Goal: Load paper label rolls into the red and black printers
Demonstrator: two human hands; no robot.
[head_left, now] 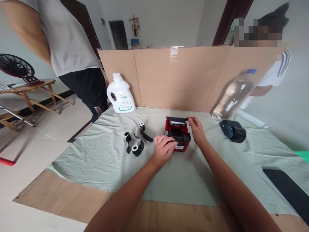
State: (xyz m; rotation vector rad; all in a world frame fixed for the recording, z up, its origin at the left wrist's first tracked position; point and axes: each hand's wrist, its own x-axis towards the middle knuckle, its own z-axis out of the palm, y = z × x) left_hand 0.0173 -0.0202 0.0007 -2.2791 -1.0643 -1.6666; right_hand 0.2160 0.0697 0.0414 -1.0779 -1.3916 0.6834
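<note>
A small red and black printer stands opened up on the pale green cloth, a metal roller showing inside near its back. My left hand lies over the front left of it, fingers closed together on black ribbon film that crosses the front. At the back right corner, my right hand pinches the edge of the raised black lid. Left of the printer lie white-cored rolls of black ribbon, partly unwound, and another ribbon roll with a trailing strip.
Behind stands a cardboard sheet, with a white detergent jug at left and a clear plastic bottle at right. A black device and a dark flat phone-like slab lie to the right. Two people stand beyond.
</note>
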